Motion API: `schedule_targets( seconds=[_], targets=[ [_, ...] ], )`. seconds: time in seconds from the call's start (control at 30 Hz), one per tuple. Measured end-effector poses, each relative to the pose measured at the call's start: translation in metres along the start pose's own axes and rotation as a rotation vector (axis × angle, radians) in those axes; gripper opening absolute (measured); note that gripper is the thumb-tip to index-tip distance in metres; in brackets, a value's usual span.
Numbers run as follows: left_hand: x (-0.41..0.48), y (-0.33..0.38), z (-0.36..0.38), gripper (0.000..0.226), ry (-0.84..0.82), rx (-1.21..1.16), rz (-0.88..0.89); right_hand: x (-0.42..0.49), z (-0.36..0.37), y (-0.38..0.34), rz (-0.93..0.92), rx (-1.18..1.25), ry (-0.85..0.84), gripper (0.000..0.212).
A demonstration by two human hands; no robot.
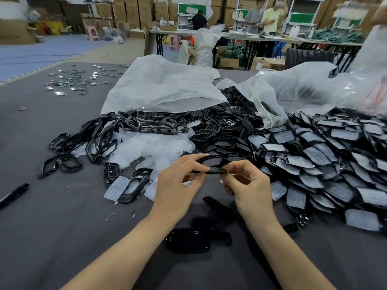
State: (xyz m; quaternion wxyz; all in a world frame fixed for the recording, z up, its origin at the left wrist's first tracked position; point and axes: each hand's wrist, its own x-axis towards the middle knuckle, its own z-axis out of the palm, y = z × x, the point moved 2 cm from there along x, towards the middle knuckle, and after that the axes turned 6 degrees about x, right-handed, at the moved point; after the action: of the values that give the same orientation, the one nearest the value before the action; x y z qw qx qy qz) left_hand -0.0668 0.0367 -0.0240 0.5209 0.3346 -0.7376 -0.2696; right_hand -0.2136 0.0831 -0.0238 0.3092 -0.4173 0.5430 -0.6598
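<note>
Item: black plastic frame [215,170] | form: glossy open loop, hollow centre | pose: roughly level, long side running left-right | location: held aloft, ends pinched by left hand [178,185] and right hand [251,189]

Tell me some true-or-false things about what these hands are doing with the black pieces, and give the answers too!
1. The left hand and the right hand both hold one black plastic frame. True.
2. The black pen lies to the right of the hands. False: it lies far to the left, on the grey cloth.
3. A white plastic bag lies behind the heap of black plastic frames. True.
4. The hands wear gloves. False: they are bare.
</note>
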Motion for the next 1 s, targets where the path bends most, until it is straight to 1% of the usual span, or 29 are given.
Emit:
schedule_targets(
  seconds=[0.1,0.27,0.33,0.43,0.53,0.83,1.0],
  targets=[
    [0.000,-0.001,0.001,0.025,0.000,0.013,0.048,0.001,-0.001,0.000,-0.012,0.006,0.004,0.033],
    [-0.001,-0.004,0.002,0.022,0.011,0.015,0.052,-0.001,-0.001,-0.001,-0.059,-0.037,0.012,0.042],
    [-0.001,-0.004,0.003,0.026,0.011,0.017,0.022,-0.003,-0.001,-0.003,-0.138,-0.093,0.041,0.043],
    [0.000,-0.002,0.002,0.041,0.017,0.015,-0.047,-0.006,0.000,-0.008,-0.330,-0.183,0.068,0.039],
    [0.001,-0.002,0.000,0.047,0.029,0.016,-0.081,-0.008,0.002,-0.010,-0.413,-0.208,0.060,0.036],
    [0.001,0.001,-0.002,0.036,0.027,-0.028,-0.130,-0.011,0.003,-0.014,-0.407,-0.249,0.046,0.032],
    [0.001,-0.002,-0.001,0.030,0.024,-0.048,-0.166,-0.012,0.008,-0.013,-0.375,-0.274,-0.029,0.028]
  ],
)
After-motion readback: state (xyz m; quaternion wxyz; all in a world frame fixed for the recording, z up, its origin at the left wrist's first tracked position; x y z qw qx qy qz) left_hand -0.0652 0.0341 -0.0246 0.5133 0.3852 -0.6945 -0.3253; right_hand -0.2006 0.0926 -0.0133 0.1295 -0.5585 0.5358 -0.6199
